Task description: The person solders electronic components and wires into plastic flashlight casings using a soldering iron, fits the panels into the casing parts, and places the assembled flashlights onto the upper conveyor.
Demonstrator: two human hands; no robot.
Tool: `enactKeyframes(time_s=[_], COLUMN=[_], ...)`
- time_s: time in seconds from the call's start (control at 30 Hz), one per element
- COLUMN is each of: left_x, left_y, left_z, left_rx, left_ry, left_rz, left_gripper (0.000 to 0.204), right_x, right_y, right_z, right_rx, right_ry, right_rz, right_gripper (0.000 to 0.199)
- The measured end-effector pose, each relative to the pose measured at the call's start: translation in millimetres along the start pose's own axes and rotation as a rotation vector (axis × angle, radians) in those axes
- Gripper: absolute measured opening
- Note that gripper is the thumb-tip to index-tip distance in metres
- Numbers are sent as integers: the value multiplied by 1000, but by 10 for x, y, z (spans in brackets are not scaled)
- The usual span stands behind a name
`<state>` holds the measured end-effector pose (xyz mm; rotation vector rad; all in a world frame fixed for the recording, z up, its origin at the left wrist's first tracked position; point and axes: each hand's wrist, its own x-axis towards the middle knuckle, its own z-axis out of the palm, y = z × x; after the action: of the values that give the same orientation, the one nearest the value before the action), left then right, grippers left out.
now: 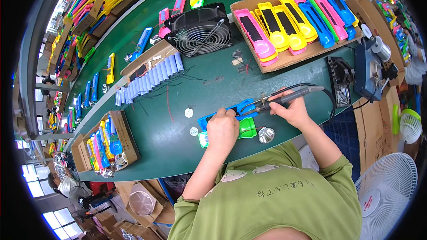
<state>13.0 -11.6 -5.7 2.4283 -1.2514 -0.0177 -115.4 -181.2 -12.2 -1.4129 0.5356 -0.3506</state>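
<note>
My left hand (223, 130) rests with curled fingers on a blue plastic flashlight housing (244, 107), gripping or pressing it; the fingertips hide part of it. In my right hand (290, 107) is a soldering iron (297, 94) with a grey handle, its tip end reaching over the right end of the blue housing. A green housing (247, 128) lies just below the blue one and runs partly under my left wrist. A shiny round reflector (266, 135) sits beside its right end. Two white discs, one (189, 113) above the other, lie left of the housings.
Lavender battery cells (151, 76) with wires stand in a row at the left. A black fan (199, 31) is behind them. A cardboard tray (307, 53) holds colourful housings. The blue soldering station (368, 72) is at the right; a box (129, 140) of assembled parts stands left.
</note>
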Motion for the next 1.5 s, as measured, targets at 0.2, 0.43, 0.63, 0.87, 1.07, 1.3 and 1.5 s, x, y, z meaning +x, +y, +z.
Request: enactKeyframes(time_s=[0.2,0.43,0.63,0.87,1.07,1.3,1.5], left_x=[0,-11,-6,-5,-3,-35,-58], left_y=[12,20,20,-6,-12,8,-10], left_z=[-11,-6,6,18,25,54,59], left_rx=[-23,-30,-30,-23,-12,-8,5], left_ry=[17,27,39,54,48,46,35], left_rz=[-3,-13,2,17,11,18,37], left_gripper=[5,5,6,5,4,3,4], right_x=[8,-8,-70,-240,199,1074,1132], right_y=[79,113,82,-252,-564,-369,-454], right_z=[36,51,52,-188,-125,-121,-117], right_rx=[-12,-4,28,44,-143,-1130,-884], right_ry=[5,23,63,184,382,436,484], right_rz=[-24,-17,38,-348,-475,-319,-315], right_gripper=[17,16,15,17,32,48,35])
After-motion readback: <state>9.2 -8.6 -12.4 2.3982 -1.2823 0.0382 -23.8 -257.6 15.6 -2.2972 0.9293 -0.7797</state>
